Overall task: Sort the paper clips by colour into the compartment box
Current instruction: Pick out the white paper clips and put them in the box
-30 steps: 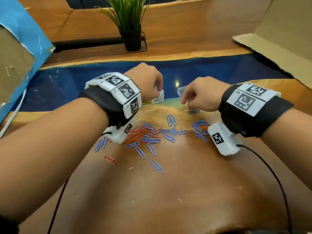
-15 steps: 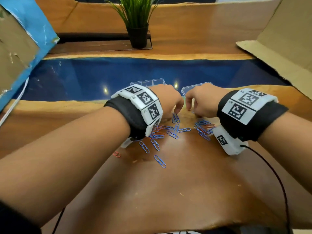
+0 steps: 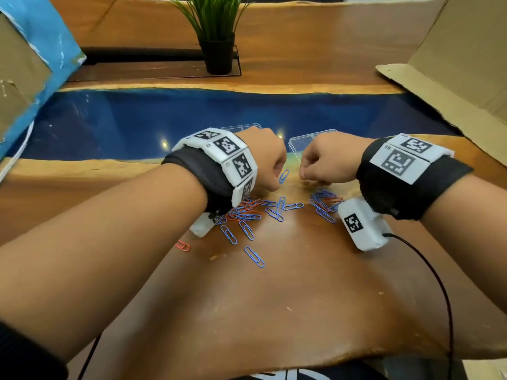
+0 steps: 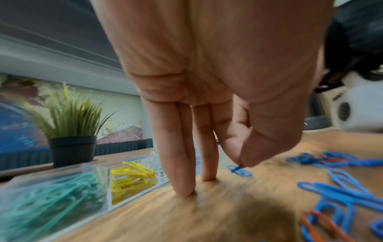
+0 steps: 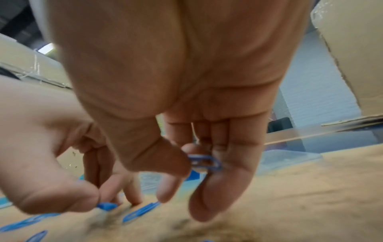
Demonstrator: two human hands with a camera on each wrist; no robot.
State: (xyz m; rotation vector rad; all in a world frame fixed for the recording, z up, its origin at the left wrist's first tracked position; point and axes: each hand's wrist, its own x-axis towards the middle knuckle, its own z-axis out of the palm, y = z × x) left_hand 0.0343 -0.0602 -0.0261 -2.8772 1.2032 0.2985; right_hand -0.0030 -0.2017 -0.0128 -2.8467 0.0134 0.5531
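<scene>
Blue and orange paper clips (image 3: 253, 212) lie scattered on the wooden table between my wrists. My left hand (image 3: 270, 165) pinches a blue clip (image 4: 238, 169) between thumb and forefinger just above the table, while two other fingers touch the wood. My right hand (image 3: 315, 165) pinches another blue clip (image 5: 204, 161) between thumb and fingers. The clear compartment box (image 3: 307, 141) sits right behind both hands, mostly hidden. The left wrist view shows its compartments with teal clips (image 4: 51, 193), yellow clips (image 4: 132, 178) and white clips (image 4: 152, 161).
A potted plant (image 3: 216, 37) stands at the back. Cardboard (image 3: 452, 64) leans at the right, and a blue-edged board (image 3: 30, 58) at the left. A cable (image 3: 428, 270) trails from my right wrist unit across the table.
Both hands came down from the box toward the clip pile and drew close together. Each now pinches a blue clip. The head view has shifted nearer.
</scene>
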